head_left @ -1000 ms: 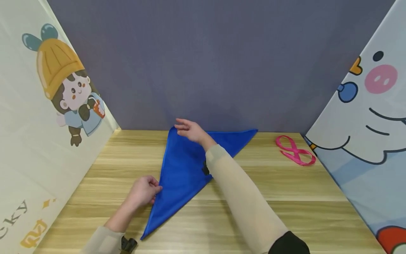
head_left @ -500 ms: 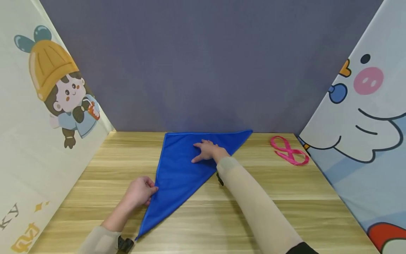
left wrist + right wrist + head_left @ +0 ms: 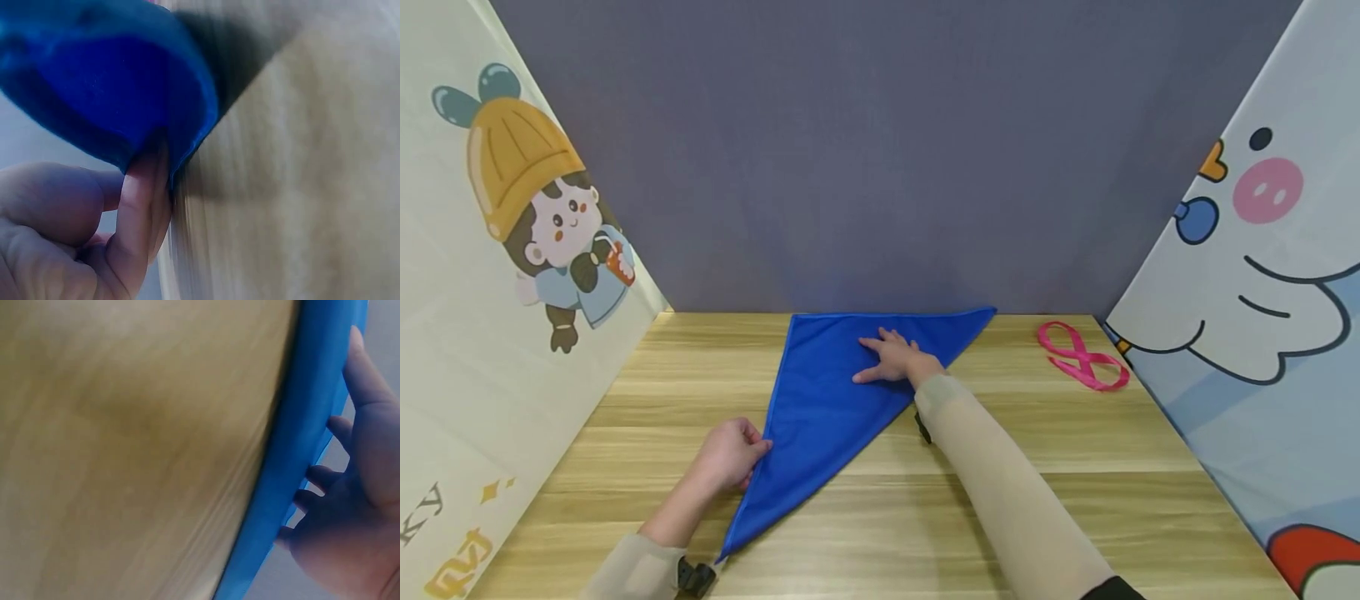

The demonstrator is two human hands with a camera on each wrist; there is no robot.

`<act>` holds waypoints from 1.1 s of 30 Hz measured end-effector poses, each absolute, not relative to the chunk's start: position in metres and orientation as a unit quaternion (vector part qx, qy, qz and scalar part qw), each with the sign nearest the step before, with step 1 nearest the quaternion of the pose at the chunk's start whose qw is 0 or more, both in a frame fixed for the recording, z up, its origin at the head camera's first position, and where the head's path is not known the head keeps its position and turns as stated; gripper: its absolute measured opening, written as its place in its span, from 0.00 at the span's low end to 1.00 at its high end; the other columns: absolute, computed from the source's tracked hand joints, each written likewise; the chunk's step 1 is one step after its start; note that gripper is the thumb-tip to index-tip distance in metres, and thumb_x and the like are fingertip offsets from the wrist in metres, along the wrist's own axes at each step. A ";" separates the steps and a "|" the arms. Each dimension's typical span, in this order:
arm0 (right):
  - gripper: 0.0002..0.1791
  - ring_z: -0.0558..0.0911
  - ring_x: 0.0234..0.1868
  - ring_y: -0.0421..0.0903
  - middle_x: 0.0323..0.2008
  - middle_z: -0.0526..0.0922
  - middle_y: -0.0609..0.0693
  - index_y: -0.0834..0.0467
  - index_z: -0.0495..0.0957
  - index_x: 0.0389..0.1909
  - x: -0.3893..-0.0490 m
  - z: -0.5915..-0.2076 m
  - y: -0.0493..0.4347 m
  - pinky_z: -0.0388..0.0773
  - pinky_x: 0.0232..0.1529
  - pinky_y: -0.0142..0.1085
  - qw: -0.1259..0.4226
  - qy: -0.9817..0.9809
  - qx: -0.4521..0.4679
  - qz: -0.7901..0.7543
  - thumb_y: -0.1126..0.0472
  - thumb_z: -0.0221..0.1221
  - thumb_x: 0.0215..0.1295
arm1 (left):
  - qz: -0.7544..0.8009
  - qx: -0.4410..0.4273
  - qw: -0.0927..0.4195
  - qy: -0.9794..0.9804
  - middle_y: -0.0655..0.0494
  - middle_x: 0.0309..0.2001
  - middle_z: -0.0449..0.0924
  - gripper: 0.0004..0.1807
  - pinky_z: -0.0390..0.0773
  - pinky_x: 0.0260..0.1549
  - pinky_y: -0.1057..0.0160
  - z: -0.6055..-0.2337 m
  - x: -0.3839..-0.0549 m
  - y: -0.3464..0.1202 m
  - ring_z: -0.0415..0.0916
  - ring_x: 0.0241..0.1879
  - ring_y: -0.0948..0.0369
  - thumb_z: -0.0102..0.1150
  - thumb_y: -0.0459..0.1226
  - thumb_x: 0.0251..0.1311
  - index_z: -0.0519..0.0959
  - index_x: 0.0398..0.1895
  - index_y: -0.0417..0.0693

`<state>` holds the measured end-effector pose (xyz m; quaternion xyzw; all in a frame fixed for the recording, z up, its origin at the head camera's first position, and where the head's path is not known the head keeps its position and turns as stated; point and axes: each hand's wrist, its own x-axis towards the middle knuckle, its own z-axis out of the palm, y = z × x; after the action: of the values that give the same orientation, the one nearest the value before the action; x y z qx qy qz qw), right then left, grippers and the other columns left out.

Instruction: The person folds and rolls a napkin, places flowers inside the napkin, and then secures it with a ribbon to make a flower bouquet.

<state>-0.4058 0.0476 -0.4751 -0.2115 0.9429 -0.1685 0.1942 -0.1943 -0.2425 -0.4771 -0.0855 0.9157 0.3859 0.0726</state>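
A blue cloth (image 3: 831,400), folded into a triangle with a darker stitched edge, lies on the wooden table, its long side slanting toward the front left. My left hand (image 3: 732,454) pinches its left edge between thumb and fingers. The left wrist view shows the layers parted there, the blue fabric (image 3: 100,87) bulging above the fingers (image 3: 139,206) that reach in between. Spread flat, my right hand (image 3: 897,358) rests on the upper middle of the cloth. In the right wrist view its straight fingertips (image 3: 340,431) touch the blue surface.
A pink ribbon (image 3: 1084,360) lies looped on the table (image 3: 1060,467) at the right. A grey panel (image 3: 880,150) rises behind the table edge. Cartoon-printed white panels (image 3: 467,350) flank both sides, and small dark wrist cameras (image 3: 696,577) sit on the forearms.
My right hand has come from the cloth's far left corner to its middle, rightward and nearer, and now rests there. That corner has settled flat. The left hand keeps its pinch.
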 end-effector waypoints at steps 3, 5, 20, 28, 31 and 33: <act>0.53 0.37 0.92 0.59 0.91 0.39 0.57 0.39 0.53 0.90 -0.406 -0.478 0.049 0.37 0.88 0.65 0.188 0.944 -0.216 -0.166 0.26 0.64 0.72 | 0.384 -0.082 0.066 0.917 0.54 0.15 0.75 0.11 0.76 0.14 0.65 -0.478 -0.193 -0.243 0.73 0.12 0.62 0.67 0.34 0.74 0.76 0.34 0.40; 0.53 0.37 0.92 0.59 0.91 0.39 0.57 0.39 0.52 0.90 -0.406 -0.479 0.052 0.37 0.88 0.64 0.183 0.944 -0.220 -0.167 0.26 0.62 0.72 | 0.383 -0.078 0.064 0.918 0.54 0.16 0.75 0.11 0.76 0.14 0.65 -0.478 -0.193 -0.243 0.73 0.11 0.62 0.66 0.35 0.74 0.77 0.35 0.40; 0.50 0.40 0.91 0.62 0.91 0.44 0.55 0.41 0.56 0.89 -0.389 -0.474 0.116 0.42 0.86 0.68 0.168 0.939 -0.238 -0.182 0.29 0.64 0.74 | 0.263 0.081 0.014 0.961 0.42 0.48 0.83 0.29 0.84 0.46 0.46 -0.466 -0.171 -0.254 0.82 0.45 0.51 0.80 0.45 0.63 0.83 0.61 0.37; 0.52 0.39 0.91 0.64 0.91 0.41 0.59 0.42 0.55 0.90 -0.383 -0.481 0.136 0.40 0.87 0.67 0.181 0.940 -0.235 -0.171 0.29 0.64 0.73 | 0.218 0.270 0.087 0.934 0.31 0.80 0.67 0.42 0.66 0.67 0.21 -0.470 -0.165 -0.265 0.65 0.77 0.27 0.78 0.54 0.63 0.78 0.77 0.47; 0.53 0.38 0.91 0.63 0.91 0.40 0.58 0.42 0.54 0.90 -0.384 -0.481 0.139 0.37 0.87 0.66 0.184 0.937 -0.236 -0.177 0.29 0.65 0.73 | 0.221 0.275 0.114 0.929 0.31 0.82 0.63 0.47 0.62 0.68 0.20 -0.470 -0.167 -0.265 0.61 0.80 0.27 0.78 0.57 0.61 0.75 0.80 0.48; 0.53 0.36 0.91 0.62 0.91 0.40 0.57 0.41 0.53 0.90 -0.385 -0.481 0.141 0.36 0.88 0.65 0.188 0.936 -0.234 -0.182 0.29 0.65 0.72 | 0.217 0.276 0.119 0.929 0.31 0.83 0.63 0.49 0.62 0.67 0.20 -0.468 -0.167 -0.262 0.61 0.80 0.28 0.79 0.58 0.58 0.74 0.81 0.48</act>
<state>-0.3849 0.1412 -0.4807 -0.2340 0.9363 -0.1822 0.1881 -0.1672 -0.2624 -0.4684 0.2755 0.9289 0.2172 0.1187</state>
